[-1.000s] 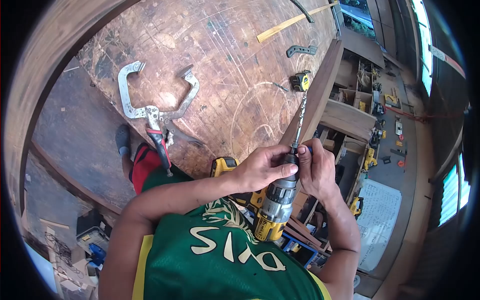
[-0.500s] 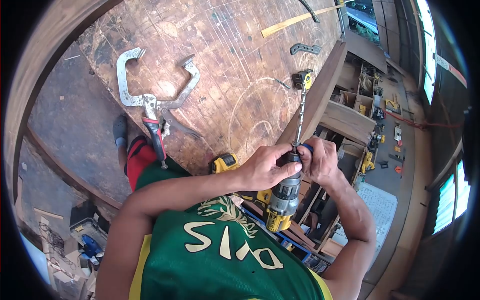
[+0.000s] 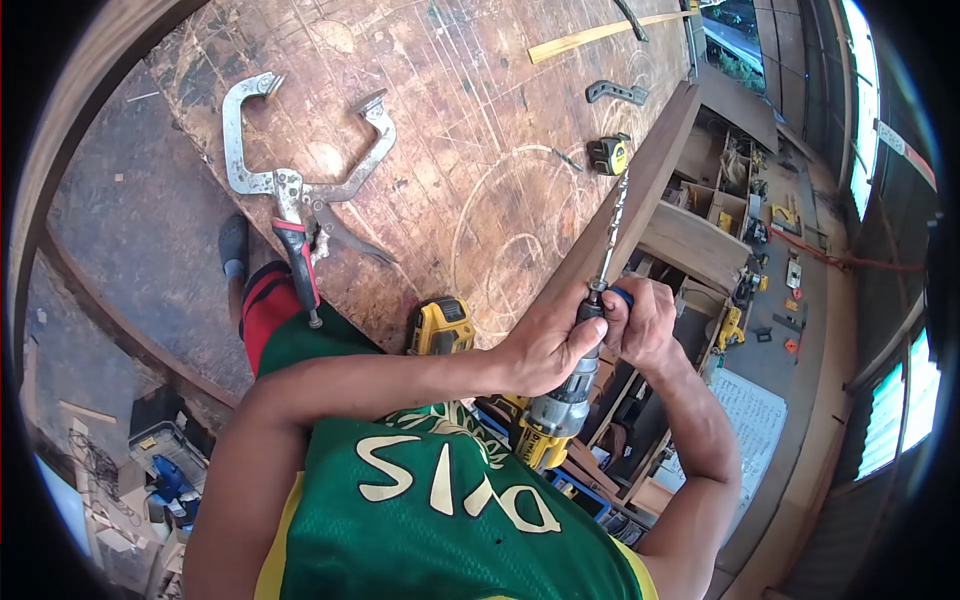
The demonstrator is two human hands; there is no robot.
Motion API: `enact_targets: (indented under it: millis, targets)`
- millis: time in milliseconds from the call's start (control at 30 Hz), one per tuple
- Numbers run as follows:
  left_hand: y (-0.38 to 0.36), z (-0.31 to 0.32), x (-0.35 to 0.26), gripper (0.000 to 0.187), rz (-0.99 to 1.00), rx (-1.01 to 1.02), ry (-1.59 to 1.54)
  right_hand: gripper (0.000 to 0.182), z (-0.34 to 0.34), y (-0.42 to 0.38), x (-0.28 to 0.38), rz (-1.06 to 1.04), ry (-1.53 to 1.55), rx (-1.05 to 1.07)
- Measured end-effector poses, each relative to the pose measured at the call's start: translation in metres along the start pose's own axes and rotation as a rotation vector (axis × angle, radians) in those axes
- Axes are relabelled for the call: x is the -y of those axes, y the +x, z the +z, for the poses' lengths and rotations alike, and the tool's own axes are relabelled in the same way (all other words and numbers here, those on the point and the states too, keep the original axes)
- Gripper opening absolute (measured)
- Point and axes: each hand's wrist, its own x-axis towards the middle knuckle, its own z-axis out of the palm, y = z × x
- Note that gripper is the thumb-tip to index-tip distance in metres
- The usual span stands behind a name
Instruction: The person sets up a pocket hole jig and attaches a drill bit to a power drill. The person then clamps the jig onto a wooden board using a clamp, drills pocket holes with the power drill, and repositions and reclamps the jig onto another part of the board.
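A yellow and black drill (image 3: 560,405) lies against my front, its long spiral bit (image 3: 614,225) pointing up and away. My left hand (image 3: 552,345) is wrapped round the black chuck. At the base of the bit, my right hand (image 3: 642,318) is closed on a small blue item that shows only in part. Left of my left hand, a yellow and black battery (image 3: 441,326) sits at the worktable's edge. Just past the bit's tip is a tape measure (image 3: 608,155) on the worktable (image 3: 440,160).
A large metal clamp (image 3: 290,185) lies at the table's left. A black bracket-like piece (image 3: 616,93) and a wood strip (image 3: 600,37) are at the far side. A long board (image 3: 655,165) borders open tool compartments on the right. A marked sheet (image 3: 745,425) lies beyond them.
The drill's body has tilted, its rear moving left and its bit tip slightly right. My left hand has slid lower along the chuck. The view has shifted a little.
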Motion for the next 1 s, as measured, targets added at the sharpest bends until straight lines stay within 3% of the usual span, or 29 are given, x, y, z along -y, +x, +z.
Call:
enact_targets:
  millis: [167, 333, 433, 600, 700, 767, 833, 1000]
  targets:
    - [-0.002, 0.003, 0.009, 0.04, -0.087, 0.062, -0.052, 0.03, -0.009, -0.009, -0.033, -0.254, -0.025, 0.147]
    - [-0.008, 0.003, 0.003, 0.043, -0.122, 0.049, -0.023, 0.027, -0.026, 0.011, -0.026, -0.321, -0.075, 0.234]
    - [-0.011, -0.001, -0.003, 0.048, -0.171, 0.089, -0.138, 0.027, -0.031, 0.018, -0.019, -0.416, -0.259, 0.121]
    - [-0.011, -0.006, -0.005, 0.046, -0.296, 0.147, -0.391, 0.048, -0.034, 0.002, -0.008, -0.334, -0.385, 0.065]
    - [-0.009, -0.012, -0.009, 0.044, -0.405, 0.134, -0.672, 0.049, -0.033, -0.006, -0.005, -0.236, -0.347, 0.152]
    - [-0.003, -0.016, 0.001, 0.042, -0.358, 0.104, -0.753, 0.049, -0.027, -0.01, -0.003, -0.175, -0.313, 0.128]
    - [0.008, -0.02, 0.001, 0.037, -0.294, 0.077, -0.708, 0.05, -0.025, -0.011, 0.002, -0.113, -0.28, 0.114]
    - [0.013, -0.027, -0.005, 0.034, -0.342, 0.09, -0.608, 0.049, -0.024, -0.003, 0.015, 0.081, -0.144, 0.065]
